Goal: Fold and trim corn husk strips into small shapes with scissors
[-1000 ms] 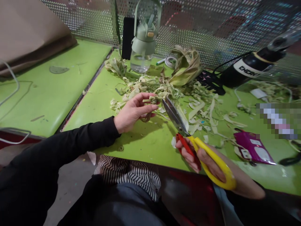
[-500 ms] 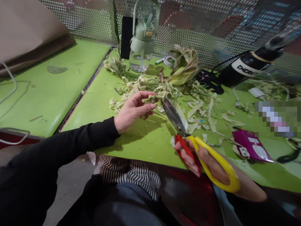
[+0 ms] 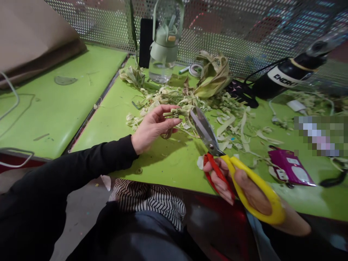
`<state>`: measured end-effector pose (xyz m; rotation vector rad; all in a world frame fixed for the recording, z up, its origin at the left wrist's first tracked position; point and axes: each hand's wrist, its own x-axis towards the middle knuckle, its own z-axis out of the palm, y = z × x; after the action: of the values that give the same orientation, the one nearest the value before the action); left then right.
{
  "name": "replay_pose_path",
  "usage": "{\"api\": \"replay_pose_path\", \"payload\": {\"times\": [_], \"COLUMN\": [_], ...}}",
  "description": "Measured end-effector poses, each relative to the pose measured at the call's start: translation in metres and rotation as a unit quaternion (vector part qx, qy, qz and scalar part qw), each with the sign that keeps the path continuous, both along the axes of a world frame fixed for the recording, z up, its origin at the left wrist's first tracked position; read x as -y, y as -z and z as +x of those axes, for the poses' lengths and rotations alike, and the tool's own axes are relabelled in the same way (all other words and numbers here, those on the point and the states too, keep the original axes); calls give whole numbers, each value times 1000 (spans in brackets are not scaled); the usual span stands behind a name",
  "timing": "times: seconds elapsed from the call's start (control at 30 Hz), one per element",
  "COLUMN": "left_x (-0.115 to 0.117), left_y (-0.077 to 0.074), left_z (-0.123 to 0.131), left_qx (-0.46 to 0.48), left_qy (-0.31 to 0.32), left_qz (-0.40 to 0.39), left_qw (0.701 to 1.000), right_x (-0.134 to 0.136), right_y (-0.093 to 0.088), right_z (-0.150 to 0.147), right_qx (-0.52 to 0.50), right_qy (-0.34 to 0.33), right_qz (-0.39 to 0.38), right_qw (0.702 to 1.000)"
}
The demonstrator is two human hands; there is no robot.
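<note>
A short bunch of pale green stalks (image 3: 176,114) is held above the bench (image 3: 152,159), pinched between the thumb and fingers of the left hand (image 3: 152,127). Just right of it are the blade tips of the scissors (image 3: 211,145), the blades slightly parted; whether they touch the stalks I cannot tell. The right hand (image 3: 251,192) grips the scissors through their red and yellow handles. Behind and right of the stalks, cut scraps (image 3: 163,96) and peeled strips are strewn over the bench. Beyond them lies a bundle of dry husks (image 3: 213,81), with a roll of tape (image 3: 191,70) just left of it. Further left, a clear bottle (image 3: 163,54) with a green top stands upright beside a dark flat slab (image 3: 144,45). A purple packet (image 3: 293,168) lies on the right, and a perforated screen (image 3: 108,29) runs along the back.
</note>
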<state>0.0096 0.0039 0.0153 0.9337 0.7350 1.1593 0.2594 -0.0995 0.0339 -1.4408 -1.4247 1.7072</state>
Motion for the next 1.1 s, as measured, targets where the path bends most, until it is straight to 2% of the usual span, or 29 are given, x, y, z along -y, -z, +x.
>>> {"api": "replay_pose_path", "payload": {"times": [0.2,0.33,0.47,0.57,0.8,1.1], "left_x": [0,-1,-1,0,0,3], "left_y": [1,3,3,2,4,4], "left_z": [-1,-1,0,1,2,3], "left_qx": [-6,-5,9,12,13,3], "left_qy": [4,5,-1,-8,-4,9], "left_qz": [16,24,13,3,-4,3], "left_qw": [1000,1000,1000,1000,1000,1000], "right_x": [-2,-2,-3,-4,-6,-9], "right_y": [7,7,-3,-9,-5,-7], "right_z": [-5,-11,-24,-29,-27,-34], "right_qx": [-67,-41,16,41,33,28], "right_qy": [-21,-23,-6,-19,-46,-24], "right_qz": [-45,-44,-30,-15,15,10], "right_qw": [997,998,999,999,998,999]}}
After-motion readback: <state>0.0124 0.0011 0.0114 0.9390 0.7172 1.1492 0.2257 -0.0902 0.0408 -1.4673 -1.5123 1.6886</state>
